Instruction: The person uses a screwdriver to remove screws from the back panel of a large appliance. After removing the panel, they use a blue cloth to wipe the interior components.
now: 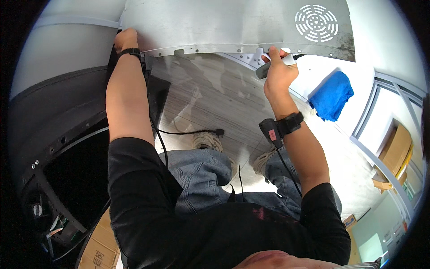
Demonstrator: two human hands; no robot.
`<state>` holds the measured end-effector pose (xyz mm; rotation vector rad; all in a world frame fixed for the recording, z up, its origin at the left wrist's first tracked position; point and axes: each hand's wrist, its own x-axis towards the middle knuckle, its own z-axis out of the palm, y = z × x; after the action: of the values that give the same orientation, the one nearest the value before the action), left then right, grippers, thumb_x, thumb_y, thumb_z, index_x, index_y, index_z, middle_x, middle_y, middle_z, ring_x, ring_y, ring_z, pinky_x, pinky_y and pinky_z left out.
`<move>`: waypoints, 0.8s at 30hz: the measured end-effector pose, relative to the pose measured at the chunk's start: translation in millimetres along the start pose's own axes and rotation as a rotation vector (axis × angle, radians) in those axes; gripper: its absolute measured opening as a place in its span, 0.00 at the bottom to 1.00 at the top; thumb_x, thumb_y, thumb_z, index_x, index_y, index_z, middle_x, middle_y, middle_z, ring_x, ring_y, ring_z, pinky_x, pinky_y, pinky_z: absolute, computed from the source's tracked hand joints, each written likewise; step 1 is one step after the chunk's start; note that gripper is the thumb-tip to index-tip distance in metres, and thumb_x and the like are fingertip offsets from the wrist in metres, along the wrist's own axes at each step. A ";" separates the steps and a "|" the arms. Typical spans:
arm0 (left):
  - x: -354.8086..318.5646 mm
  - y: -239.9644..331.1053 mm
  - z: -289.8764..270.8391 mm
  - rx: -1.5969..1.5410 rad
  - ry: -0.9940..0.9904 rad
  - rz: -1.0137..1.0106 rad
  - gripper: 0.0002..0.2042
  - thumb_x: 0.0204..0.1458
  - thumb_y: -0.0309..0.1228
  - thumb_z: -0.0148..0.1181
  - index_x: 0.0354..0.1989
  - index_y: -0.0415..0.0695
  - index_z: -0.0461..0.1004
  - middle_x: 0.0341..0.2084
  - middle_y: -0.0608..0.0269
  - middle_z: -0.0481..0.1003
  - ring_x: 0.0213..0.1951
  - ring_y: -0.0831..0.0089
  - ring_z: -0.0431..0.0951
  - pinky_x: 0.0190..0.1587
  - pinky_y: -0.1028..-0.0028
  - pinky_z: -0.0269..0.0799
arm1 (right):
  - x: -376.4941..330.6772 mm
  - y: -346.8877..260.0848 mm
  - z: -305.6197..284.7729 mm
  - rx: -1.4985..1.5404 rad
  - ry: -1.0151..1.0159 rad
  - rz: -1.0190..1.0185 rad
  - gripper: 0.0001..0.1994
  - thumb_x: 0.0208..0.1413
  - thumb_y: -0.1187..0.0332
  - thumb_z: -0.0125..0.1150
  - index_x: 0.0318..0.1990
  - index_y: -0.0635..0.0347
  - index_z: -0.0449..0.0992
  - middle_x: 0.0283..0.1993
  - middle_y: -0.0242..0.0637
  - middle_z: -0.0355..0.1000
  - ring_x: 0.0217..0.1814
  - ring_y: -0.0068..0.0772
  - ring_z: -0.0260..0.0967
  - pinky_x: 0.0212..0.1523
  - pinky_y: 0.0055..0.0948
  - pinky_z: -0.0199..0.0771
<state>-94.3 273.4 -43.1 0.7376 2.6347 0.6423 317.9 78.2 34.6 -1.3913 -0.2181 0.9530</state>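
Out on the wood-look grey floor (210, 92), a black cable with a block-shaped end (190, 132) trails beside the patterned beige shoes (208, 141). A crumpled blue cloth (333, 96) sits off to the right, and brown cardboard (397, 150) beyond. The black curved housing (62, 94) gapes, its inside too dark to read; the brown cardboard box (99, 244) hides its contents. Up front spans the flat silver metal panel (215, 27): left hand (126, 39) curled at its left end, grip unclear; right hand (281, 75) wrapped round a grey rounded handheld object (263, 71) by its near edge.
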 end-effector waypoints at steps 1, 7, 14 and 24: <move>-0.9 2.8 3.9 0.035 0.033 0.051 0.17 0.50 0.39 0.53 0.41 0.40 0.77 0.42 0.50 0.76 0.41 0.57 0.77 0.55 0.60 0.63 | -0.4 0.6 -0.2 0.014 0.005 0.010 0.08 0.49 0.80 0.60 0.27 0.62 0.66 0.30 0.37 0.70 0.29 0.26 0.71 0.28 0.25 0.79; -97.5 47.5 0.5 -0.313 -0.133 0.294 0.08 0.49 0.32 0.57 0.33 0.46 0.81 0.32 0.57 0.78 0.34 0.65 0.77 0.42 0.69 0.70 | -8.9 -3.5 0.8 0.043 0.010 0.104 0.06 0.50 0.80 0.59 0.30 0.63 0.67 0.31 0.39 0.69 0.32 0.29 0.71 0.30 0.27 0.78; -171.5 57.3 -5.3 -0.292 -0.854 0.401 0.12 0.50 0.35 0.62 0.40 0.42 0.76 0.34 0.67 0.75 0.37 0.77 0.73 0.42 0.75 0.68 | -9.5 7.7 -9.2 0.139 0.019 0.165 0.09 0.52 0.80 0.57 0.40 0.68 0.67 0.38 0.42 0.68 0.38 0.33 0.71 0.36 0.30 0.78; -218.2 35.3 -21.1 -0.015 -1.087 0.461 0.12 0.51 0.37 0.61 0.39 0.43 0.76 0.36 0.65 0.75 0.43 0.75 0.70 0.48 0.74 0.64 | -8.2 10.5 -9.4 0.187 -0.031 0.186 0.12 0.52 0.81 0.54 0.45 0.70 0.65 0.39 0.43 0.68 0.39 0.33 0.71 0.41 0.31 0.78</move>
<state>88.1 172.7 33.5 1.2479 1.4727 0.2281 314.2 64.6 26.2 -1.2398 -0.0214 1.1202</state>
